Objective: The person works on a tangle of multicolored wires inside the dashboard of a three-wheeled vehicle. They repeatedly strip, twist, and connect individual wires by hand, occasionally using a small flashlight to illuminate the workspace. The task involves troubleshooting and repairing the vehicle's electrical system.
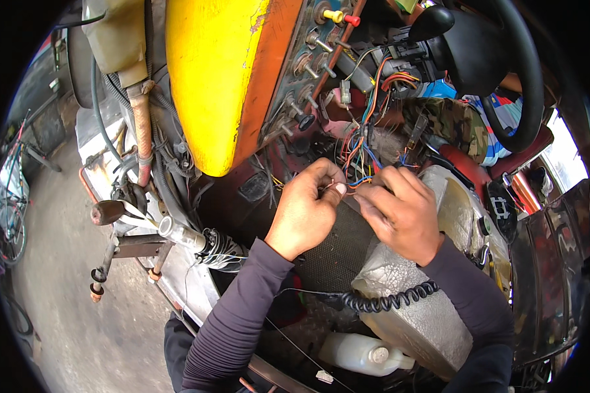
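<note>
Both my hands work at a bunch of thin coloured wires [367,134] that hangs from the steering column. My left hand [308,206] is closed, thumb and forefinger pinched together on a thin wire end. Just to its right, my right hand [403,213] is also closed, its fingertips on an orange wire [358,185] beside a blue one. The short gap between the fingertips is crossed by wire; the exact ends are hidden by the fingers. Above the hands, a pale connector [345,92] dangles among the wires.
A yellow and orange panel with switches [308,65] rises at the upper left of the hands. The black steering wheel [534,78] is at upper right. A coiled black cord [390,300] crosses a silvery padded cover [400,275]. Below lies a white jug [360,354]. Camouflage cloth [462,124] shows behind.
</note>
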A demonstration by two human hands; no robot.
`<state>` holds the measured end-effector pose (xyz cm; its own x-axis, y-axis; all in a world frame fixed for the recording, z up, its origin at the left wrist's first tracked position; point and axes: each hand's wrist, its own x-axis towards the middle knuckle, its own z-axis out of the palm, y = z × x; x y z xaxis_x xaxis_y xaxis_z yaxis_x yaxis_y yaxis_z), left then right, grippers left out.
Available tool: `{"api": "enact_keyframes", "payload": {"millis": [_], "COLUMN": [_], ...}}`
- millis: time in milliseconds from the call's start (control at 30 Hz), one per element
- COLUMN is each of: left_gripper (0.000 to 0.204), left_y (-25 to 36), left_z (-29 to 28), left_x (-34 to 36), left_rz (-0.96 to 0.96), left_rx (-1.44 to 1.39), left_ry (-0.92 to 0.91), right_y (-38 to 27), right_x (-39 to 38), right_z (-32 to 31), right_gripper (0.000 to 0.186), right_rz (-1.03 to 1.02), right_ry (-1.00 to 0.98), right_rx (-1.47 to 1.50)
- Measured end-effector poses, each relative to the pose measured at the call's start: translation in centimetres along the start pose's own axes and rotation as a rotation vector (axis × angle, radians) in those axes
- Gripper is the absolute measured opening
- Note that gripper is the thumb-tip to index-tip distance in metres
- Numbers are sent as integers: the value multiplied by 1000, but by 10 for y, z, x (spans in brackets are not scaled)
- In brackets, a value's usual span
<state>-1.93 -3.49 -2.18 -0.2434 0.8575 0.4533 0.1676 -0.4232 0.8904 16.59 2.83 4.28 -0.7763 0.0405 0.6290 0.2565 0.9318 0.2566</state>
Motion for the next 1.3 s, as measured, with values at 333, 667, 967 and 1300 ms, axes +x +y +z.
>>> {"api": "enact_keyframes", "payload": {"millis": [333,667,967,1300], "left_gripper": [5,4,3,4], "left_y": [14,6,12,11], "left_z": [-8,-11,-12,-4], "left_x": [-1,3,1,-1], "left_rz": [101,90,115,-11], "left_rx": [169,51,83,-113], "left_ry": [2,-49,26,0], "right_y": [7,5,9,8], "right_x": [8,14,21,19], "right_z": [1,3,-6,2], "right_gripper": [30,17,22,22], "right_rz": [-57,41,270,-171], "right_ry": [51,-12,-34,95], "right_rx": [-26,121,400,-46]}}
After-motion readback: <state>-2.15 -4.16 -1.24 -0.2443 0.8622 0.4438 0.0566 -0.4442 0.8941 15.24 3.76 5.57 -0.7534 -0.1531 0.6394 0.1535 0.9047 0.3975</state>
